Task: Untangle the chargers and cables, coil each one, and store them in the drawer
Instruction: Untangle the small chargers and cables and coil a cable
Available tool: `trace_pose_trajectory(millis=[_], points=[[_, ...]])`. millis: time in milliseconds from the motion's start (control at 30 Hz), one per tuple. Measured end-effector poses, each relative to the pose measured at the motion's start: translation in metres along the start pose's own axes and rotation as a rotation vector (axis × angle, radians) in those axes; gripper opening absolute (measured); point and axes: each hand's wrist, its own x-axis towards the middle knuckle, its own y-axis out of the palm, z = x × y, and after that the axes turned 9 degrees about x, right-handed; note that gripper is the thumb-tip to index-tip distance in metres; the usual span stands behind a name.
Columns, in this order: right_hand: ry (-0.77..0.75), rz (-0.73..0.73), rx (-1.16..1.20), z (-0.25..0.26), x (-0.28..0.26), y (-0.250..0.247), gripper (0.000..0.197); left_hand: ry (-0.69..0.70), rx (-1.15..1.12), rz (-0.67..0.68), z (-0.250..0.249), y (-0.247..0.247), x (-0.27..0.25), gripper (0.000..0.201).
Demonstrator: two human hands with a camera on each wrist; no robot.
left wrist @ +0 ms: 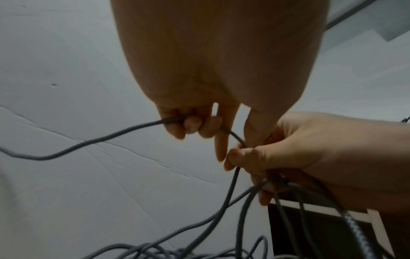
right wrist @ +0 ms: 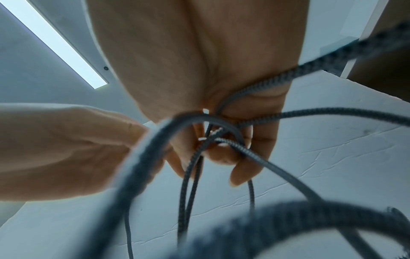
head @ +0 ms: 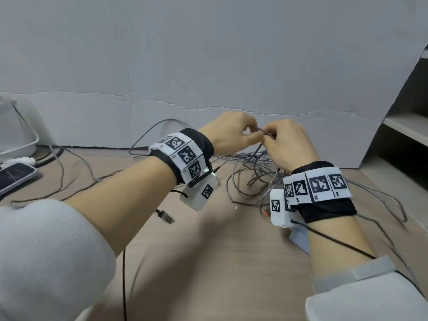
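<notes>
A tangle of grey braided cables [head: 254, 172] lies on the wooden surface below my raised hands. My left hand [head: 251, 135] curls its fingers round one grey cable [left wrist: 88, 142], which trails off to the left. My right hand [head: 269, 139] sits just beside it, fingertips almost touching, and pinches a bunch of several cable strands [right wrist: 193, 168] that hang down to the tangle. In the left wrist view my left hand [left wrist: 197, 128] holds the strand that runs on into the right hand [left wrist: 310, 157]. In the right wrist view my right hand [right wrist: 221, 154] has loops crossing at its fingertips.
A loose USB plug [head: 165, 216] lies under my left forearm. A phone [head: 14, 177] and a white container [head: 16, 128] are at the far left. A shelf unit [head: 405, 126] stands at the right; a white wall rises close behind. A white block [head: 300, 239] lies under my right wrist.
</notes>
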Motion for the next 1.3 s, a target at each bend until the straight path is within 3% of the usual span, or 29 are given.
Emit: trace_pose_trajectory(millis=[200, 333, 567, 667, 800, 867, 967, 1067, 1100, 1133, 1167, 1233, 1300], points=[[0.076, 0.009, 0.023, -0.004, 0.001, -0.005, 0.015, -0.083, -0.471, -0.353, 0.014, -0.036, -0.007, 0.031], [0.064, 0.050, 0.003, 0.000, -0.002, -0.006, 0.020, -0.223, -0.597, -0.585, 0.027, -0.051, -0.009, 0.034], [0.174, 0.255, -0.108, 0.008, -0.006, 0.004, 0.024, -0.322, -0.736, -0.683, 0.034, -0.049, -0.013, 0.034], [0.215, 0.309, -0.132, 0.007, -0.008, 0.002, 0.021, -0.463, -0.790, -0.772, 0.046, -0.053, -0.009, 0.036], [0.213, 0.359, -0.153, -0.002, -0.007, 0.001, 0.020, -0.769, -0.898, -0.913, 0.087, -0.057, -0.006, 0.037], [0.163, 0.330, -0.090, -0.005, -0.004, 0.000, 0.028, -0.870, -0.855, -0.915, 0.109, -0.051, -0.011, 0.035], [0.057, 0.246, -0.027, -0.003, -0.001, -0.001, 0.034, -0.997, -0.725, -0.794, 0.142, -0.031, -0.021, 0.032], [-0.009, 0.174, -0.034, 0.002, -0.001, 0.000, 0.024, -1.075, -0.449, -0.464, 0.152, -0.016, -0.027, 0.011], [-0.008, 0.161, -0.054, 0.003, -0.002, 0.000, 0.024, -1.090, -0.258, -0.318, 0.149, -0.013, -0.027, 0.023], [0.003, 0.154, -0.084, 0.004, -0.002, 0.001, 0.026, -1.065, -0.059, -0.212, 0.139, -0.011, -0.028, 0.040], [0.017, 0.150, -0.113, 0.005, -0.001, 0.002, 0.028, -0.954, 0.076, -0.173, 0.124, -0.009, -0.027, 0.054], [0.044, 0.136, -0.143, 0.007, -0.001, 0.003, 0.034, -0.518, 0.115, -0.165, 0.087, -0.009, -0.024, 0.068], [0.057, 0.113, -0.148, 0.009, -0.001, 0.006, 0.034, -0.114, 0.032, -0.061, 0.047, -0.009, -0.023, 0.065]])
